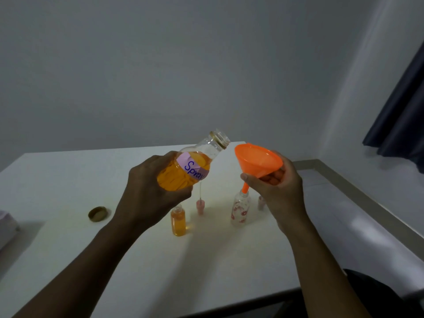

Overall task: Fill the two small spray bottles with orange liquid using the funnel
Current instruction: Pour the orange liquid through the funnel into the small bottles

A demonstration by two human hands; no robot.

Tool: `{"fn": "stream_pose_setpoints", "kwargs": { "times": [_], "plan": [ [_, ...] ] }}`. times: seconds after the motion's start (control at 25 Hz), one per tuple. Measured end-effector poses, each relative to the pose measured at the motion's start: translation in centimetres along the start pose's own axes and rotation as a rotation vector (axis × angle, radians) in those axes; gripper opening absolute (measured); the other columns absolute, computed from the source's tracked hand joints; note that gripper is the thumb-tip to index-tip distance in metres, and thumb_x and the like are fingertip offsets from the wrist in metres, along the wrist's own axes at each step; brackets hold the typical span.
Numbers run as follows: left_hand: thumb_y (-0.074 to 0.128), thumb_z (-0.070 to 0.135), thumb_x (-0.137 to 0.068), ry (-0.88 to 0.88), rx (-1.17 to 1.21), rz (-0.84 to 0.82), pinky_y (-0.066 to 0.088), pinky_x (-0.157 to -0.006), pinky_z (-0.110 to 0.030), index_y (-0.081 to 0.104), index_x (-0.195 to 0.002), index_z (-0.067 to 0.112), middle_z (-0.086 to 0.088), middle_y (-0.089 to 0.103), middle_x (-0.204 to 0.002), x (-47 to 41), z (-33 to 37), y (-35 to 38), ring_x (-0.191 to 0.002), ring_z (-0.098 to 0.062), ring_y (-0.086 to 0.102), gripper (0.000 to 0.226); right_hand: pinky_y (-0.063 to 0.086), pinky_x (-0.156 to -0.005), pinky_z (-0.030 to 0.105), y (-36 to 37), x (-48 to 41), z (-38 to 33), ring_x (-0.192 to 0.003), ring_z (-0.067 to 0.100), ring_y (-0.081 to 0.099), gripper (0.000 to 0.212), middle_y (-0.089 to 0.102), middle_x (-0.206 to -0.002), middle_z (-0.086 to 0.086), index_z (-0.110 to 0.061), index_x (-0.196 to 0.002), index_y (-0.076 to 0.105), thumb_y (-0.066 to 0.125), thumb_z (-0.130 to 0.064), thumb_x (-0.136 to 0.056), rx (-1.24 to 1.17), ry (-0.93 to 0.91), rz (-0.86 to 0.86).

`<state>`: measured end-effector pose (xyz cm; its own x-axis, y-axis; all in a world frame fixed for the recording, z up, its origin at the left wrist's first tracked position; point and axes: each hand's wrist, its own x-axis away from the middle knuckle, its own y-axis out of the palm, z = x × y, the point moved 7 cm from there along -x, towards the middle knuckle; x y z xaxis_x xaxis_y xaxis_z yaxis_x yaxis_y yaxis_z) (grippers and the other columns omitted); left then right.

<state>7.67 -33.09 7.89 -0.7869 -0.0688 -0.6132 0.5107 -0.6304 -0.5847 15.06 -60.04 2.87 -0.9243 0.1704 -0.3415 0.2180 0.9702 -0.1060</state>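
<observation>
My left hand (pixel 149 191) grips a large clear bottle (pixel 192 164) of orange liquid with a pink "Spray" label, uncapped and tilted, its mouth up and to the right. My right hand (pixel 277 187) holds an orange funnel (pixel 258 160) whose spout sits in the neck of a small clear spray bottle (pixel 241 208) with red flower print, which looks empty. To its left stands a second small bottle (pixel 178 222), filled with orange liquid and open. A pink spray head (pixel 200 206) with its tube stands between them. Another spray head (pixel 261 203) is partly hidden behind my right hand.
A gold screw cap (pixel 98 213) lies on the white table (pixel 218 260) to the left. A pale object (pixel 6 226) shows at the left edge. The table's right edge borders a ledge (pixel 344 180); a dark curtain (pixel 401 111) hangs at the far right.
</observation>
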Motion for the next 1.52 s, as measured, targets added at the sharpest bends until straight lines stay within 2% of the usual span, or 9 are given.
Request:
{"fn": "stream_pose_setpoints", "kwargs": {
  "times": [0.16,0.32,0.56,0.84,1.12,1.36,1.52],
  "plan": [
    [0.088,0.027,-0.064,0.025,-0.048,-0.029,0.037,-0.066,-0.013,0.059,-0.126,0.017,0.011,0.055,-0.103,-0.8,-0.1,0.6,-0.088,-0.007,0.051,0.070,0.058,-0.092,0.043,0.3,0.1,0.0,-0.119,0.020,0.058,0.091,0.057,-0.136,-0.006,-0.034,-0.140,0.047,0.093,-0.036,-0.061,0.048,-0.026,-0.040],
    [0.089,0.030,-0.061,0.060,-0.159,-0.099,0.050,-0.072,-0.033,0.056,-0.130,0.021,-0.004,0.065,-0.115,-2.3,-0.5,1.0,-0.098,-0.023,0.059,0.077,0.059,-0.091,0.041,0.8,0.5,0.2,-0.120,0.019,0.058,0.093,0.056,-0.137,-0.006,-0.035,-0.141,0.045,0.093,-0.036,-0.061,0.064,-0.040,-0.079],
    [0.090,0.027,-0.059,0.113,-0.263,-0.138,0.046,-0.072,-0.034,0.054,-0.133,0.024,-0.004,0.062,-0.120,-3.5,0.1,1.3,-0.102,-0.025,0.056,0.082,0.061,-0.087,0.042,1.1,0.7,0.8,-0.118,0.019,0.061,0.098,0.059,-0.134,-0.007,-0.038,-0.139,0.046,0.091,-0.046,-0.052,0.044,-0.030,-0.104],
    [0.090,0.026,-0.059,0.176,-0.335,-0.168,0.051,-0.075,-0.041,0.054,-0.134,0.021,-0.008,0.062,-0.123,-4.3,0.9,1.3,-0.105,-0.030,0.057,0.083,0.062,-0.086,0.040,0.8,0.7,0.7,-0.115,0.016,0.062,0.092,0.059,-0.132,-0.009,-0.035,-0.139,0.046,0.093,-0.032,-0.060,0.044,-0.046,-0.119],
    [0.090,0.025,-0.059,0.203,-0.358,-0.176,0.048,-0.074,-0.037,0.055,-0.133,0.021,-0.008,0.062,-0.122,-4.7,1.0,1.2,-0.105,-0.030,0.057,0.082,0.061,-0.087,0.039,0.8,0.7,0.7,-0.118,0.017,0.059,0.093,0.057,-0.134,-0.009,-0.035,-0.140,0.044,0.092,-0.035,-0.061,0.072,-0.066,-0.124],
    [0.090,0.026,-0.059,0.237,-0.375,-0.188,0.052,-0.074,-0.040,0.055,-0.133,0.022,-0.007,0.063,-0.121,-5.1,1.2,1.1,-0.104,-0.030,0.058,0.082,0.059,-0.084,0.027,0.8,0.6,0.6,-0.117,0.014,0.058,0.091,0.056,-0.134,-0.011,-0.033,-0.142,0.043,0.092,-0.029,-0.065,0.079,-0.074,-0.129],
    [0.090,0.026,-0.058,0.252,-0.390,-0.179,0.051,-0.075,-0.040,0.055,-0.133,0.022,-0.008,0.063,-0.120,-5.4,1.3,0.8,-0.104,-0.031,0.058,0.083,0.061,-0.086,0.032,0.7,0.6,0.7,-0.118,0.015,0.058,0.092,0.056,-0.134,-0.010,-0.034,-0.142,0.043,0.093,-0.032,-0.063,0.089,-0.072,-0.125]
  ]
}}
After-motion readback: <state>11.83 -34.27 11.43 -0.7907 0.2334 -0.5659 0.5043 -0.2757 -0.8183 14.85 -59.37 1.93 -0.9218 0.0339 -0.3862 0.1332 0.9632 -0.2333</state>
